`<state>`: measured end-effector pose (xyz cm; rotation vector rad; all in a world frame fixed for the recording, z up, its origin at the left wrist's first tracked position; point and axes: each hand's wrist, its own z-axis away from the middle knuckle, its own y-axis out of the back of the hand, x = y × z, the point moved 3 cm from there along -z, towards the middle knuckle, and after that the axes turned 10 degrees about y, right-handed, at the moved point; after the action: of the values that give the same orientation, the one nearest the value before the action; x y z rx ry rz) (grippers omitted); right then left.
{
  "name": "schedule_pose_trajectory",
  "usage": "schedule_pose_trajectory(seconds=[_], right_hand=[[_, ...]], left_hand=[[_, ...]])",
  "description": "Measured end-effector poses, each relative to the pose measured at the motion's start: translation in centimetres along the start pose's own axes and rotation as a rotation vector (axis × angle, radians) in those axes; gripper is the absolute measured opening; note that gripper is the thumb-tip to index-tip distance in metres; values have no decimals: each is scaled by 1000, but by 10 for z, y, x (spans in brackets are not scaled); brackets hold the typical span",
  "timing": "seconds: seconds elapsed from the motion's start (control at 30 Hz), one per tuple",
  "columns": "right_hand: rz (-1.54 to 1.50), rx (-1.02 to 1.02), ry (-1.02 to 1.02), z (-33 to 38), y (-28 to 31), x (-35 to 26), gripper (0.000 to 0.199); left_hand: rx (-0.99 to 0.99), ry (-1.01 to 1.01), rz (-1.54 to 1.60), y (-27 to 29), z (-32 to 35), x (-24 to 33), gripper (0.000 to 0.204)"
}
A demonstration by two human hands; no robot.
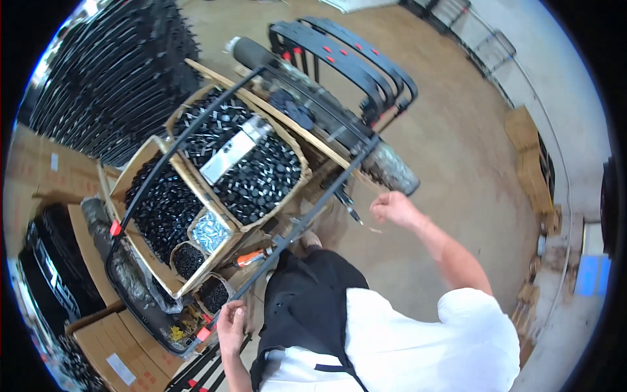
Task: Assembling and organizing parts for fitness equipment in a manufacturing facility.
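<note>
A black tubular frame [297, 228] lies slanted across the cardboard boxes in front of me, with red pieces on its left part. At its near side is my left hand [232, 323], fingers curled close by the tube; whether something small is in them is hidden. My right hand [395, 210] is raised over the floor right of the frame, fingers closed, and what they hold, if anything, I cannot make out. Left of that hand, a black power driver [346, 201] points its bit toward it. An orange-handled tool [250, 259] lies beneath the tube.
Open cartons hold black plastic caps [258, 179], dark parts [163, 209] and silvery screws [209, 232]. A white metal box [225, 157] sits on the caps. Black frames [333, 55] stand beyond a wrapped roll [388, 170]. Stacked black tubes [124, 72] rise at far left.
</note>
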<state>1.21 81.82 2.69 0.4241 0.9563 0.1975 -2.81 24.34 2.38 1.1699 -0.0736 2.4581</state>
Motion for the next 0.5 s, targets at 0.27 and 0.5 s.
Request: schedule_pose_trajectory(seconds=[0.27, 0.5], right_hand=[[-140, -517, -67, 62, -32, 11, 23], [-210, -686, 20, 61, -33, -6, 32]], left_hand=[[-176, 179, -204, -76, -5, 33, 27], [-236, 118, -323, -131, -29, 91, 23]])
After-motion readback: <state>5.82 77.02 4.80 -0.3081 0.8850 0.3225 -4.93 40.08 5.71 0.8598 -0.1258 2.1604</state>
